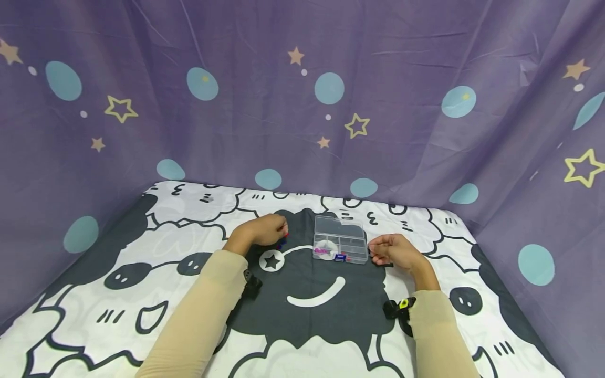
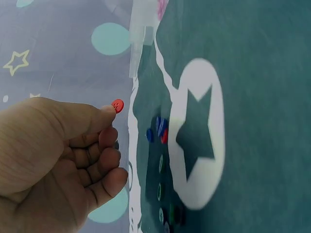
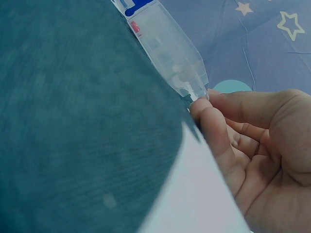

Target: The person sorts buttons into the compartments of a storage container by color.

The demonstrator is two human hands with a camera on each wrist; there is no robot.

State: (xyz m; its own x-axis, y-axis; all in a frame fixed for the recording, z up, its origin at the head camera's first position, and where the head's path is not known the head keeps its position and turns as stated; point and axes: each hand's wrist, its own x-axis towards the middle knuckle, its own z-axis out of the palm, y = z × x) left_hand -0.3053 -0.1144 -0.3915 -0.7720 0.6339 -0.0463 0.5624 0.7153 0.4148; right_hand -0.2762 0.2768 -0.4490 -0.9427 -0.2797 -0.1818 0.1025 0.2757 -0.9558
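My left grip (image 2: pixel 65 158) pinches a red button (image 2: pixel 118 106), left of the clear case (image 1: pixel 352 246) whose right edge my right grip (image 1: pixel 396 252) pinches.

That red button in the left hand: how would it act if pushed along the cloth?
Being a round disc, the red button might roll on its edge but would probably slide when flat. It should be light, as it looks tiny beside the left hand pinching it.
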